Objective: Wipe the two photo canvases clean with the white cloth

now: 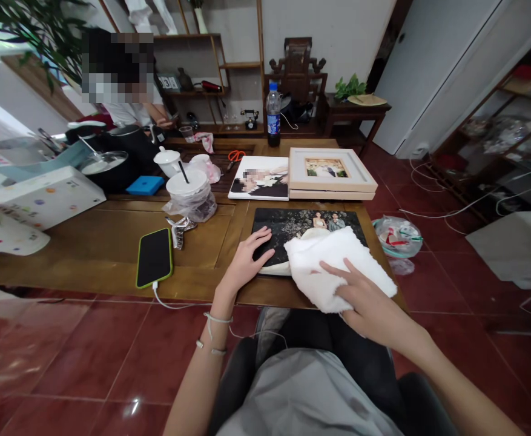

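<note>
A dark photo canvas [301, 225] showing a couple lies flat near the front edge of the wooden table [102, 254]. My left hand [244, 259] rests on its left edge, fingers spread flat, holding nothing. A white cloth [333, 260] covers the canvas's lower right part. My right hand [360, 297] presses flat on the cloth, fingers stretched out.
Behind lie another photo canvas [260, 178] and a framed photo [329, 172] on a stack. A green-cased phone [155, 257] on a cable, a lidded cup in a bag [190, 194], a bottle [273, 115] and scissors [235, 156] stand about. A person sits at the far left.
</note>
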Action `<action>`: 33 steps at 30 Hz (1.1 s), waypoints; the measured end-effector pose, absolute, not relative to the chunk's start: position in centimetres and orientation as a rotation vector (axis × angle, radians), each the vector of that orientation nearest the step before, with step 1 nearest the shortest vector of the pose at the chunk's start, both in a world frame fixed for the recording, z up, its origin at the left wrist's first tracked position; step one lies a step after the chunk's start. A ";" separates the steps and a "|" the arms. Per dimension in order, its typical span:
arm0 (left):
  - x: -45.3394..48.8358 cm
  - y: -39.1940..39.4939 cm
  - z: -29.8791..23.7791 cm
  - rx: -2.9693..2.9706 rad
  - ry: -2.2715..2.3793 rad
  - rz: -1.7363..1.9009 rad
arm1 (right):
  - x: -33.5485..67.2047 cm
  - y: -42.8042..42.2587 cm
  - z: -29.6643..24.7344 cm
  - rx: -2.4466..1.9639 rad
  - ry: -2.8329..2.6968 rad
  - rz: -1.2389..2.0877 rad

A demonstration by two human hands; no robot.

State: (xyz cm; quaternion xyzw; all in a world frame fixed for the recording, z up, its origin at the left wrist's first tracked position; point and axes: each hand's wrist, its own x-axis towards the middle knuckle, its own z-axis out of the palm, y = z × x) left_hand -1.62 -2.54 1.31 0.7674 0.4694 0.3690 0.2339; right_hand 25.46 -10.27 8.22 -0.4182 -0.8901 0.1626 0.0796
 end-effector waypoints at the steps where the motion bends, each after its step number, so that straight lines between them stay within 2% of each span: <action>1: -1.6 -2.5 1.3 2.108 1.287 1.016 | 25.5 -10.0 8.2 -1.249 -2.661 0.500; 13: -1.6 -2.4 1.2 2.108 1.253 1.059 | 23.4 1.7 6.6 -1.319 -2.493 0.444; 18: -1.7 -2.4 1.3 2.120 1.238 1.062 | 22.1 4.1 6.6 -1.324 -2.468 0.361; 26: -1.5 -2.4 1.2 2.093 1.279 1.070 | 22.1 -1.8 6.8 -1.330 -2.580 0.277; 33: -1.5 -2.6 1.3 2.087 1.301 1.036 | 23.4 -11.0 7.0 -1.256 -2.611 0.478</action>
